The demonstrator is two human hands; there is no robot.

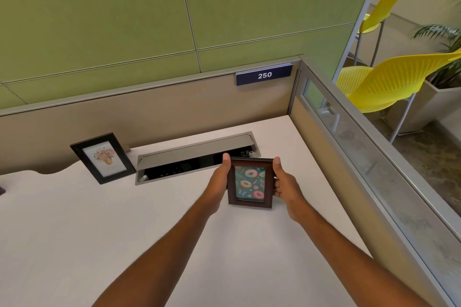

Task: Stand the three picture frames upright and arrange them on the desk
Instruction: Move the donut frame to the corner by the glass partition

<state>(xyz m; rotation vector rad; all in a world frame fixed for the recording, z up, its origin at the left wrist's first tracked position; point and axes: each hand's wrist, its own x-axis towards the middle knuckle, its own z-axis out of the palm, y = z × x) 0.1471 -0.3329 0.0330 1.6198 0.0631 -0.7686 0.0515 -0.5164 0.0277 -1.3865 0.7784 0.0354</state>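
A small dark brown frame [250,182] with a doughnut picture is upright over the white desk [124,232], just in front of the cable tray. My left hand [219,179] grips its left edge and my right hand [284,184] grips its right edge. A black frame [102,158] with a flower picture stands upright at the back left, leaning on its rear prop. A dark object [1,190] shows at the far left edge; I cannot tell what it is.
An open metal cable tray [197,157] is sunk into the desk behind the brown frame. Beige partition walls close the back and right sides, with a sign "250" [264,75]. Yellow chairs [389,82] stand beyond the right partition.
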